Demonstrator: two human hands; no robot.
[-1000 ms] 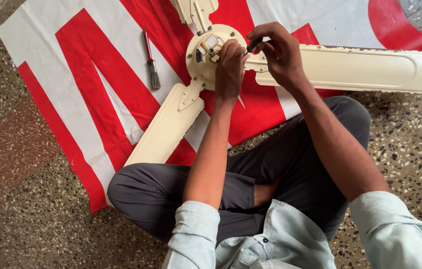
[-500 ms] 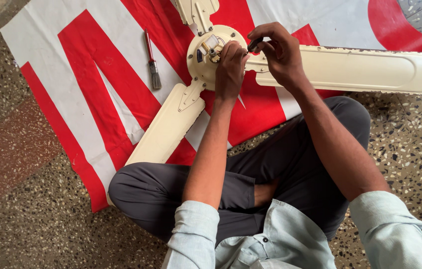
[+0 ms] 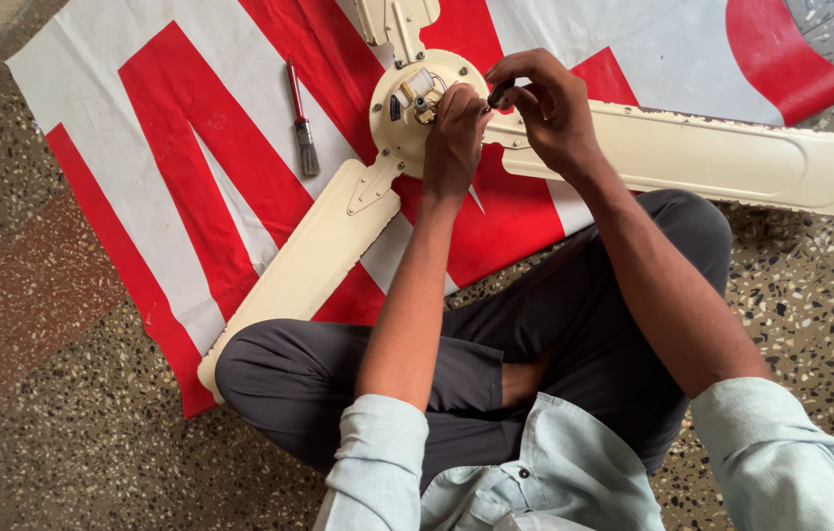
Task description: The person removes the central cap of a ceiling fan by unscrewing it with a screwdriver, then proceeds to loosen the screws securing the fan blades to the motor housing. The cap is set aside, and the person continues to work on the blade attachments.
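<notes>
Up in the upper middle of the frame, a cream fan (image 3: 407, 138) lies on a red-and-white sheet (image 3: 191, 147) spread over a speckled floor (image 3: 63, 433). The left hand (image 3: 453, 138) rests on the fan's round hub (image 3: 392, 123), fingers curled against the small parts at its centre; what they grip is hidden. Just to its right, the right hand (image 3: 550, 108) pinches a small dark tool (image 3: 499, 93) between thumb and fingers, above the right blade (image 3: 732, 157). A red-handled brush (image 3: 300, 118) lies apart, left of the hub.
</notes>
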